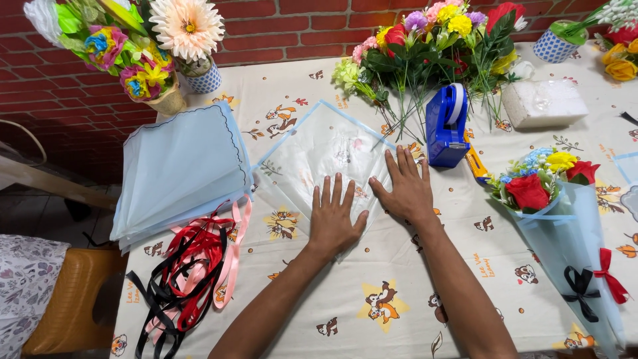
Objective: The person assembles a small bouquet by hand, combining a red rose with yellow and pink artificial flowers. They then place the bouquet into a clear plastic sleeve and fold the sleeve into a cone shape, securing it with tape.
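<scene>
While flat on the clear wrapping sheet (325, 156), both hands open: left hand (334, 216), right hand (407, 187), side by side.

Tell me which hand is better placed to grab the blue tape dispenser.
Probably the right hand: it lies flat on the clear wrapping sheet just below the blue tape dispenser. The left hand rests farther away, with the right hand between.

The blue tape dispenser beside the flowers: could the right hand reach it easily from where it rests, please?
Probably yes: the right hand lies flat on the clear wrapping sheet, and the blue tape dispenser stands just beyond its fingers with nothing between.
</scene>
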